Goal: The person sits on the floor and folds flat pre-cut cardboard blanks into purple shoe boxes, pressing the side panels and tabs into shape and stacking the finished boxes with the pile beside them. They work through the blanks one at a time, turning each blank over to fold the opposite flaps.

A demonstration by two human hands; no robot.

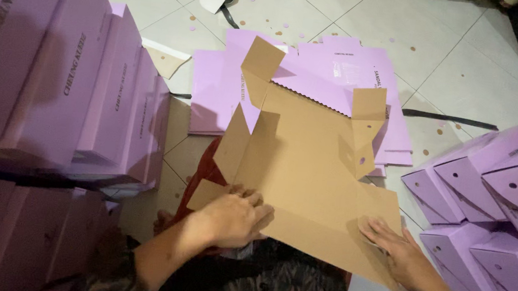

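Head camera looks down at a flat cardboard sheet (307, 176), brown on the side facing up and purple on the other side, lying across the person's lap in the middle of the frame. It is a box that has not been folded up yet, with cut flaps sticking up at the top and small round holes near the right flap. The left hand (232, 216) is curled over the lower left edge of the sheet, with the fingers bent around a small flap there. The right hand (399, 250) lies flat and open on the lower right corner, pressing it down. The sheet looks light and thin. It seems stiff enough to stay flat, but it should bend easily along the fold lines, and a hard pull could tear or crease it. The edges and the flaps look like the best places to hold it. More flat purple sheets (343, 77) lie on the tiled floor (474, 52) in the upper middle. Closed purple boxes (55, 73) are stacked on the left, and open folded purple boxes (497, 196) are piled on the right.
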